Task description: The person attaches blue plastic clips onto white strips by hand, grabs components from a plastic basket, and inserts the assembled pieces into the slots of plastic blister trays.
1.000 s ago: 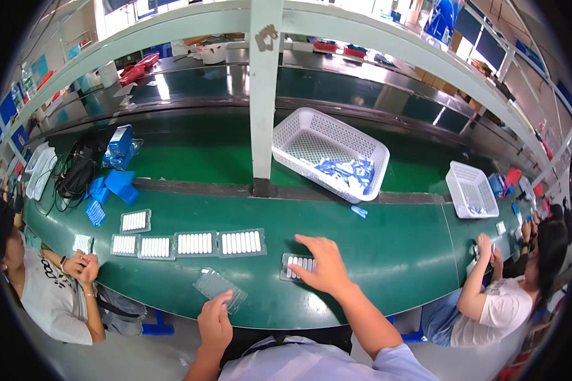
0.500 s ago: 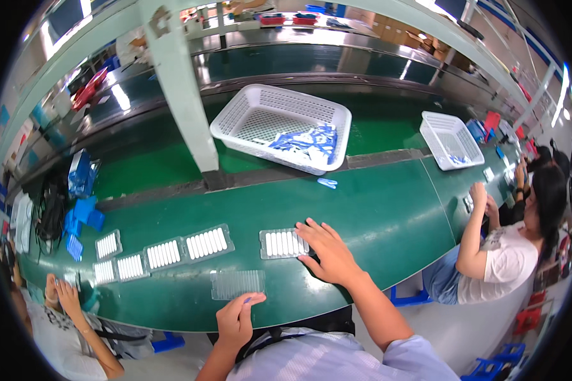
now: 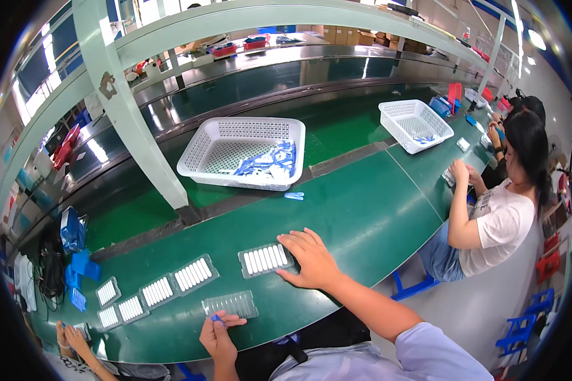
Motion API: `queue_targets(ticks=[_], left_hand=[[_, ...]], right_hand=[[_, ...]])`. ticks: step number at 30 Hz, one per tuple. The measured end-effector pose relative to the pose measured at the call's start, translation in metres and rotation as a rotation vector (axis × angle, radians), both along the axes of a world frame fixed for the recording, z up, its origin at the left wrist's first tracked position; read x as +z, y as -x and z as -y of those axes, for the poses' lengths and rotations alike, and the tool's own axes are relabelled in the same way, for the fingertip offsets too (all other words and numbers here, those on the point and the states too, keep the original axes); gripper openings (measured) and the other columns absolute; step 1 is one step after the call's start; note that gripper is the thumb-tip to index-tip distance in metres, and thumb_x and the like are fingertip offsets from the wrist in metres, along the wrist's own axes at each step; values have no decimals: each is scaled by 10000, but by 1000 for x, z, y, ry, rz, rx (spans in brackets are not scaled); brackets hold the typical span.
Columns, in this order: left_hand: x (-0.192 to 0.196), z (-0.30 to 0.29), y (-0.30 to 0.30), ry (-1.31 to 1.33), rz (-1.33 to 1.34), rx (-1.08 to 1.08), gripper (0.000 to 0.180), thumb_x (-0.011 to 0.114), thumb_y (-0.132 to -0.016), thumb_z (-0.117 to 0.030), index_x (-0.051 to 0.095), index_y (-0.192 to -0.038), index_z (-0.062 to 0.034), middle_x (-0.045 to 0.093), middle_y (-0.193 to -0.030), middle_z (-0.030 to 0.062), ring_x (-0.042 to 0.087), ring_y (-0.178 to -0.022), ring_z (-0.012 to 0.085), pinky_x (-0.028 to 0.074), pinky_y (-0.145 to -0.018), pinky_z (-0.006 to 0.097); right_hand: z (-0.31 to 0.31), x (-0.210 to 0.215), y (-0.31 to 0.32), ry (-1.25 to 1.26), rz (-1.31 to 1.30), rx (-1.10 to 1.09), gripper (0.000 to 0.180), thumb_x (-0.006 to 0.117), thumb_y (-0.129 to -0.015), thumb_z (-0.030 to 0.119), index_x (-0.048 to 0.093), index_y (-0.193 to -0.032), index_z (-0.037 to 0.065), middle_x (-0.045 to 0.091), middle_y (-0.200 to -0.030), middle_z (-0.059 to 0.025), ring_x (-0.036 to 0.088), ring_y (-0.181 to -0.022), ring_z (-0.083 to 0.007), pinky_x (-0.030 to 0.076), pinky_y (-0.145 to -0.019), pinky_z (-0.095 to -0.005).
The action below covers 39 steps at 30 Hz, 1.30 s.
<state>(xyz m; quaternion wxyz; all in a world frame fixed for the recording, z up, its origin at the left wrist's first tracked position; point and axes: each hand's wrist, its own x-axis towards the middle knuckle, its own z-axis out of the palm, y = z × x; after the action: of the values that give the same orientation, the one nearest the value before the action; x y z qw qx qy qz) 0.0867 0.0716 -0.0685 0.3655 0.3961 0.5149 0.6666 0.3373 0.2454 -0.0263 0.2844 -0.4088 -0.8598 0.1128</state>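
Observation:
My right hand (image 3: 313, 261) reaches to a clear plastic tray (image 3: 265, 261) holding a row of white sticks. Its fingers are spread, with fingertips and thumb at the tray's right end. Nearer to me lies a second clear ribbed tray (image 3: 232, 305), with no white sticks in it. Just below that tray is my left hand (image 3: 219, 340), where a small blue piece (image 3: 218, 319) shows between thumb and fingers. Most of this piece is hidden, so its kind is unclear. To the left, several more clear trays (image 3: 196, 274) filled with white sticks stand close together.
A white basket (image 3: 190, 166) of blue-and-white pieces stands beyond my hands, with a loose blue piece (image 3: 294, 196) before it. A second white basket (image 3: 400, 136) is farther right. A pale post (image 3: 136, 120) rises at left. Co-workers sit at right (image 3: 499, 219) and left (image 3: 76, 346).
My view has swung, so the bench appears shifted left and tilted. My right hand stays at the filled tray. My left hand has turned somewhat, and the blue piece shows more.

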Motion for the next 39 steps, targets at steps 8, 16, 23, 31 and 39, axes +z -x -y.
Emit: queue_targets(ticks=[8, 16, 23, 31, 39], left_hand=[[6, 1, -5, -16, -56, 26, 314, 426, -1092, -178, 565, -1151, 97, 712, -905, 189, 743, -766, 289, 595, -746, 382], [19, 3, -11, 31, -289, -104, 284, 443, -1076, -124, 610, -1107, 103, 744, -889, 172, 759, -830, 272, 584, -801, 356], [30, -2, -14, 54, -312, -144, 296, 440, -1071, -112, 610, -1104, 127, 749, -904, 178, 756, -854, 264, 580, -843, 361], [29, -4, -9, 100, -278, -180, 335, 439, -1080, -157, 596, -1086, 139, 750, -895, 163, 756, -842, 267, 574, -855, 368], [22, 7, -1, 231, 164, 4, 406, 474, -1078, -265, 534, -1206, 116, 694, -957, 228, 739, -742, 312, 615, -555, 361]], right_hand=[[-5, -7, 4, 96, -92, 6, 690, 721, -884, 292, 433, -1474, 80, 546, -1419, -161, 462, -1374, -358, 275, -1195, -522], [-41, -6, 44, 156, -83, 157, 790, 778, -842, 299, 409, -1506, 85, 499, -1497, -135, 416, -1424, -368, 255, -1209, -543], [-68, 0, 70, 218, -64, 248, 831, 824, -802, 264, 413, -1506, 103, 507, -1493, -128, 437, -1419, -335, 270, -1211, -537], [-74, -10, 66, 215, -91, 342, 807, 847, -770, 356, 493, -1447, 98, 567, -1441, -98, 467, -1403, -288, 295, -1209, -509], [-59, 3, 75, 34, -242, 372, 734, 828, -780, 409, 556, -1372, 72, 622, -1363, -102, 529, -1342, -331, 344, -1167, -525]])
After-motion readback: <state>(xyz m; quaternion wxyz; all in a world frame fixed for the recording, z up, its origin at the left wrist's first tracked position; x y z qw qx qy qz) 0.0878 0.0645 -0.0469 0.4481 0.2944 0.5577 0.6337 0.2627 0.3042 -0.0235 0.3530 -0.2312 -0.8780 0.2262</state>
